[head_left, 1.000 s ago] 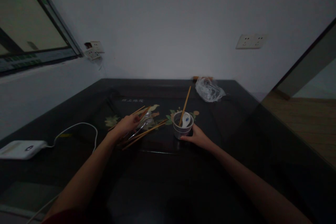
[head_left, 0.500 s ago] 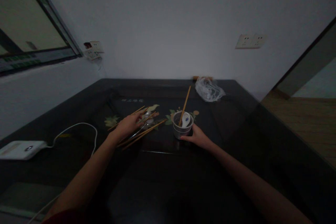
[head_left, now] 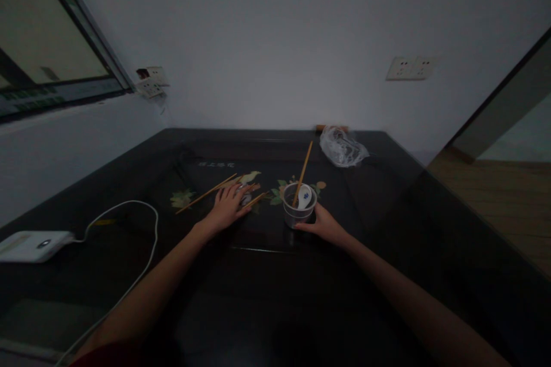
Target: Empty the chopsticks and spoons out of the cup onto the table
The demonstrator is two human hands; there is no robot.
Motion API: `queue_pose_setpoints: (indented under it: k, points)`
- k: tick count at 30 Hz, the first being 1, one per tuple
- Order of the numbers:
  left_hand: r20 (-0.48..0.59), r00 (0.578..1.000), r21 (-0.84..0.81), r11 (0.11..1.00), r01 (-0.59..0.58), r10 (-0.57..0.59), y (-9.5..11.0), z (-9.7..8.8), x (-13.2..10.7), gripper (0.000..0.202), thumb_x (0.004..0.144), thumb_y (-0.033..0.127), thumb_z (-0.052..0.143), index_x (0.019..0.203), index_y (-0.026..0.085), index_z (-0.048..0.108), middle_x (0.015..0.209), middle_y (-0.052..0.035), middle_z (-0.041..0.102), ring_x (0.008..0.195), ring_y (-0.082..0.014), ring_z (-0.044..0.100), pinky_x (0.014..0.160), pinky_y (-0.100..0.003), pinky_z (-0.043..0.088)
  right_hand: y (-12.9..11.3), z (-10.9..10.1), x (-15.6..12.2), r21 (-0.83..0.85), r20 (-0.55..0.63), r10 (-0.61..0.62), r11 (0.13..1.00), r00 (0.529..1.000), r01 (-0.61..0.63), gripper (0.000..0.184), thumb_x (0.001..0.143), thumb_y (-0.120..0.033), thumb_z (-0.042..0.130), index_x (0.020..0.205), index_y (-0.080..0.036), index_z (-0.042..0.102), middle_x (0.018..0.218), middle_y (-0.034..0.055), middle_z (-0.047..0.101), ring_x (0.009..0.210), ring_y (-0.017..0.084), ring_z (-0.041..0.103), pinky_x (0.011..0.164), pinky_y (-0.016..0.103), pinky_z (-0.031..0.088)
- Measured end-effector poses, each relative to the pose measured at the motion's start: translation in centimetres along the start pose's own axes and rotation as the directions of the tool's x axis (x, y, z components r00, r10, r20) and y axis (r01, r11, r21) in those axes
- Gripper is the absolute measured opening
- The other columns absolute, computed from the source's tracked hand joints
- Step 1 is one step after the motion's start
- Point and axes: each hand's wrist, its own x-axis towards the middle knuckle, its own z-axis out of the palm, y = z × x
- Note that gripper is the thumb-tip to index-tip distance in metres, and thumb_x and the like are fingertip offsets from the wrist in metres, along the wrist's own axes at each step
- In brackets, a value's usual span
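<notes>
My left hand (head_left: 227, 207) lies palm down over several wooden chopsticks (head_left: 259, 197), its fingers stretched out and apart. Their far ends poke out past the fingers and thumb; the rest is covered by the hand. Shiny metal, perhaps a spoon (head_left: 246, 199), shows between the fingers. One lone chopstick (head_left: 202, 197) rests on the table to the left of that hand. My right hand (head_left: 323, 222) grips a metal cup (head_left: 297, 218) from its right side. Inside the upright cup lean a chopstick (head_left: 305, 167) and a white spoon with a blue mark (head_left: 305, 197).
The dark table (head_left: 267, 292) bears printed flowers and reaches the wall. At its back right lie a crumpled clear plastic bag (head_left: 342, 148) and a brown stick-like thing (head_left: 320, 128). On the left, a white power bank (head_left: 37, 245) trails a white cable (head_left: 156, 229).
My left hand has shifted right and spread across the chopsticks, hiding their near ends and most of the shiny metal piece. My right hand and the cup have stayed put.
</notes>
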Motion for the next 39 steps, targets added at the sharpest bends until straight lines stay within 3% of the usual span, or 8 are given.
queue_pose_setpoints:
  k: [8, 16, 23, 27, 31, 39]
  points:
    - [-0.085, 0.995, 0.025, 0.998, 0.058, -0.056, -0.3, 0.7, 0.1, 0.058, 0.089, 0.051, 0.044, 0.140, 0.025, 0.035, 0.147, -0.0107, 0.033, 0.135, -0.0314, 0.027, 0.109, -0.050, 0.019, -0.5, -0.1, -0.1, -0.002, 0.000, 0.002, 1.000, 1.000, -0.002, 0.075, 0.062, -0.041, 0.078, 0.126, -0.018, 0.047, 0.128, 0.0154, 0.056, 0.120, 0.032, 0.051, 0.104, 0.051, 0.038]
    - [-0.071, 0.976, 0.023, 0.978, 0.207, -0.205, -0.9, -0.1, 0.0, 0.075, 0.081, 0.066, 0.044, 0.143, 0.029, 0.027, 0.148, -0.0117, 0.031, 0.135, -0.0390, 0.022, 0.105, -0.061, 0.018, 0.1, 0.0, 0.0, -0.008, -0.008, -0.033, 0.999, 0.999, 0.033, 0.077, 0.063, -0.043, 0.078, 0.129, -0.020, 0.046, 0.130, 0.0144, 0.055, 0.122, 0.033, 0.050, 0.104, 0.053, 0.037]
    - [0.143, 0.945, -0.054, 0.951, 0.303, -0.293, -3.2, -0.6, 0.2, 0.087, 0.073, 0.076, 0.045, 0.145, 0.034, 0.020, 0.153, -0.0114, 0.022, 0.136, -0.0490, 0.015, 0.099, -0.072, 0.015, -0.5, -0.2, -0.1, -0.022, -0.005, 0.003, 1.000, 1.000, -0.003, 0.076, 0.063, -0.042, 0.077, 0.128, -0.019, 0.046, 0.127, 0.0151, 0.057, 0.120, 0.033, 0.051, 0.103, 0.053, 0.038]
    - [0.176, 0.950, -0.057, 0.961, 0.271, -0.257, -3.8, -1.4, 0.2, 0.087, 0.073, 0.075, 0.047, 0.145, 0.034, 0.020, 0.150, -0.0126, 0.028, 0.132, -0.0454, 0.027, 0.098, -0.067, 0.025, -0.6, -0.2, -0.1, -0.022, -0.010, -0.004, 1.000, 1.000, 0.004, 0.075, 0.063, -0.042, 0.078, 0.128, -0.020, 0.047, 0.127, 0.0142, 0.056, 0.120, 0.033, 0.051, 0.103, 0.053, 0.038]
    - [0.160, 0.945, -0.025, 0.956, 0.292, -0.285, -2.7, -2.0, -0.2, 0.078, 0.078, 0.067, 0.047, 0.144, 0.036, 0.021, 0.146, -0.0124, 0.036, 0.124, -0.0428, 0.038, 0.093, -0.061, 0.034, -0.6, -0.2, -0.1, -0.016, -0.001, 0.005, 1.000, 1.000, -0.005, 0.074, 0.063, -0.042, 0.078, 0.126, -0.018, 0.048, 0.128, 0.0147, 0.056, 0.121, 0.033, 0.051, 0.103, 0.052, 0.038]
    - [0.103, 0.957, 0.051, 0.962, 0.268, -0.272, -1.0, -1.8, -0.5, 0.060, 0.086, 0.059, 0.039, 0.136, 0.026, 0.041, 0.143, -0.0132, 0.039, 0.121, -0.0410, 0.042, 0.090, -0.052, 0.040, -0.1, 0.0, 0.0, 0.008, 0.006, 0.003, 1.000, 1.000, -0.003, 0.077, 0.063, -0.043, 0.078, 0.128, -0.018, 0.045, 0.130, 0.0147, 0.055, 0.122, 0.032, 0.050, 0.105, 0.050, 0.037]
